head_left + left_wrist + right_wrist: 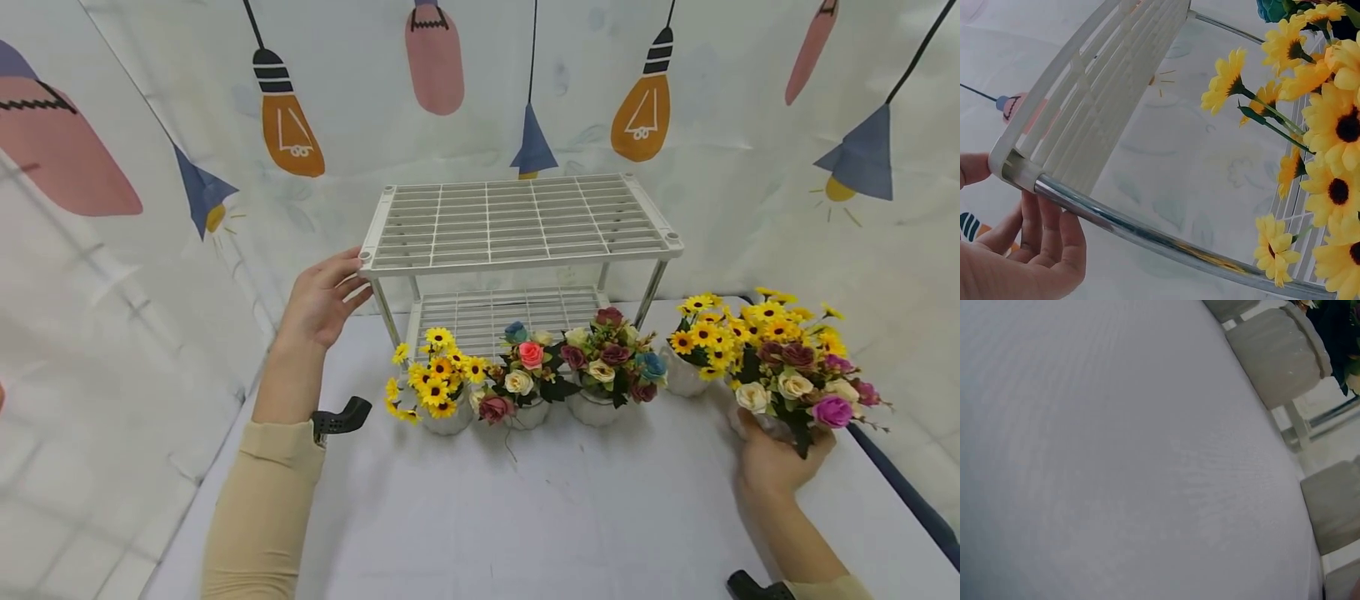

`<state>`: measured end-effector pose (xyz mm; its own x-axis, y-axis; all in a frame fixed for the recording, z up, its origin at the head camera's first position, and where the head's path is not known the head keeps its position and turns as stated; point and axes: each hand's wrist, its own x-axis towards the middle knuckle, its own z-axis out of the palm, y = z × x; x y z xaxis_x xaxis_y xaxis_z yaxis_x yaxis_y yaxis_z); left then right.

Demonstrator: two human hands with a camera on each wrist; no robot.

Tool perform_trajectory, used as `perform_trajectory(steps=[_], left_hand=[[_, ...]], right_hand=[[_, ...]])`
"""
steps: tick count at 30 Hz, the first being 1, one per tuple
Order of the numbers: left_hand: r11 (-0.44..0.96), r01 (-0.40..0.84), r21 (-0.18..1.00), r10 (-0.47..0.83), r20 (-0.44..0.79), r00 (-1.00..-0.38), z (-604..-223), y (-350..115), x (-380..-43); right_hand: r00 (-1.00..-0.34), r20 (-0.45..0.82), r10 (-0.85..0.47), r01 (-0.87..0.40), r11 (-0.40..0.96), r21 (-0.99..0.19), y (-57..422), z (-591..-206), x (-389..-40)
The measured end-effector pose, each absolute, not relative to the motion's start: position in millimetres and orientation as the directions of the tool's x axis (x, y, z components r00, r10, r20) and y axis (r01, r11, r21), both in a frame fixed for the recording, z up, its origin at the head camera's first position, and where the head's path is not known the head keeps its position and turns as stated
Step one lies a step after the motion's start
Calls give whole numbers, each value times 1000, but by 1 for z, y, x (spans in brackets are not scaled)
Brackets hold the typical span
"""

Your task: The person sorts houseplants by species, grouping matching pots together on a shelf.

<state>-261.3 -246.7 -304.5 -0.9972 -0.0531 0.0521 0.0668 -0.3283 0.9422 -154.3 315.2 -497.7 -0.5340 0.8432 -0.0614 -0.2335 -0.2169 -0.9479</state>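
My left hand (322,300) holds the front left corner of the upper tier of a white two-tier wire rack (517,223). In the left wrist view its thumb and fingers (1050,228) lie on either side of that corner, beside the metal post (1147,232). At the right my right hand (780,462) grips a potted artificial rose plant (806,387) low down, its pot mostly hidden by hand and blooms. Directly behind this plant are yellow artificial sunflowers (776,317). The right wrist view shows mainly tablecloth, with pale pots (1282,356) along its right side.
A potted sunflower plant (438,383) and two potted rose plants, one at centre (528,375) and one to its right (611,367), stand in a row before the rack. Another sunflower pot (684,372) is right of the rack. A patterned cloth (480,142) hangs behind the white table (555,517).
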Motion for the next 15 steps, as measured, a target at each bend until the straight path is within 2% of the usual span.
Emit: perform_trajectory(steps=[4,8,13,15], left_hand=[[-325,62,944,-52,48,-997,-305,-247,-261],[-317,67,946,-55,52,-997,-306,-248,-261],[-312,72,947,-65,54,-996,-306,-247,-259],[-312,73,947,-59,57,-997,-305,-247,-259]], right_hand=[[-505,-17,863,-125,-93,-988,320,-495,-152],[-500,-5,866,-49,-34,-998,321,-487,-146],[-502,-39,864,-127,-118,-985,309,-473,-137],[-487,-11,873,-206,-127,-970,303,-466,-133]])
